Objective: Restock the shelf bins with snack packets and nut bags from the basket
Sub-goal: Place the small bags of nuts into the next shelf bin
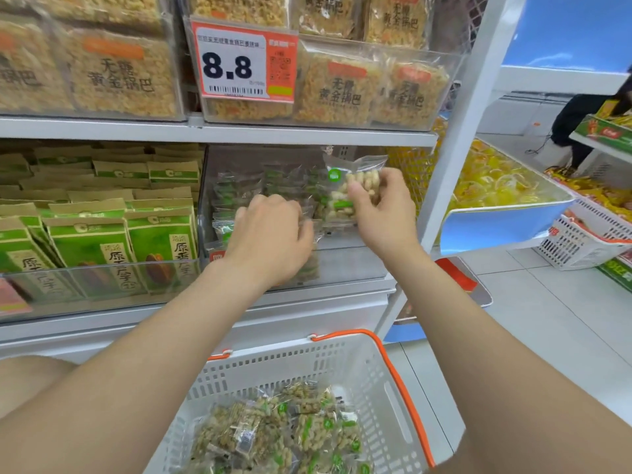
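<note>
The nut bag (345, 189) is held above the right part of the clear bin (349, 265) on the middle shelf. Its long axis runs near vertical, with the sealed top edge pointing up and the round green label facing the camera. The right hand (379, 213) pinches the bag on its right side, thumb on the front face and fingers curled behind it. The lower end of the bag sits against the packets already stacked in the bin (239, 189). The bin's transparent wall and its glare make those packets hard to make out. The left hand (270, 237) reaches over the bin's front wall, back of the hand up and fingers bent down among the packets. Its fingertips are hidden, so it cannot be told whether it grips one. To the left, green packets (95, 248) stand in rows in a neighbouring bin. On the shelf above, an orange price tag (244, 61) reads 8.8. Below both forearms, the white basket (386, 381) with an orange handle holds more nut bags (273, 432), which are cut off by the bottom edge.
</note>
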### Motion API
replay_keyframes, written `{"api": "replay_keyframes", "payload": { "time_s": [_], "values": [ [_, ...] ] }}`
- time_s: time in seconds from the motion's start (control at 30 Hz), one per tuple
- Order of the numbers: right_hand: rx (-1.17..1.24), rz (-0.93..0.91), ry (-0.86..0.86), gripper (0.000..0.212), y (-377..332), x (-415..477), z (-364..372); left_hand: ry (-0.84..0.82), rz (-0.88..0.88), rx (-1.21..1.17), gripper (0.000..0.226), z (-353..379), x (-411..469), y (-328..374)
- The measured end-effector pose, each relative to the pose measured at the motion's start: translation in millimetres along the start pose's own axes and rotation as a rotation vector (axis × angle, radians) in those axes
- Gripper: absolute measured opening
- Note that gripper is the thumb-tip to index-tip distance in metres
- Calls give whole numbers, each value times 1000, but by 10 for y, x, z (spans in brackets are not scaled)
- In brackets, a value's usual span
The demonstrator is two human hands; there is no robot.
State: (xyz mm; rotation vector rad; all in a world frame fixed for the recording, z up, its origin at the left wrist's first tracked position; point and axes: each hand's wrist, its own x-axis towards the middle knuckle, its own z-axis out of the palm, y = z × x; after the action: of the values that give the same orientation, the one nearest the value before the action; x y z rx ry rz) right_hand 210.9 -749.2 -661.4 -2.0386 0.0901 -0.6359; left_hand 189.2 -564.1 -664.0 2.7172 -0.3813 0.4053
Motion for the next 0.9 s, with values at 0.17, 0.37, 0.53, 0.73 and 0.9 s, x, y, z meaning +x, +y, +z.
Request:
{"api": "replay_keyframes", "payload": {
  "time_s": [0.17,0.37,0.53,0.73,0.9],
  "values": [
    [-267,-49,-81,24,262,137,70,-188,21,209,51,122,-4,-59],
    [-435,117,-219,24,332,244,239,-334,74,328,65,152,36,-133],
    [-511,241,-315,27,339,365,302,-350,106,348,66,170,39,-174],
    [-437,256,-332,36,269,386,387,-328,125,349,63,178,35,-174],
    [-480,276,-387,53,243,345,349,-318,126,293,60,149,22,-177]
  ]
}}
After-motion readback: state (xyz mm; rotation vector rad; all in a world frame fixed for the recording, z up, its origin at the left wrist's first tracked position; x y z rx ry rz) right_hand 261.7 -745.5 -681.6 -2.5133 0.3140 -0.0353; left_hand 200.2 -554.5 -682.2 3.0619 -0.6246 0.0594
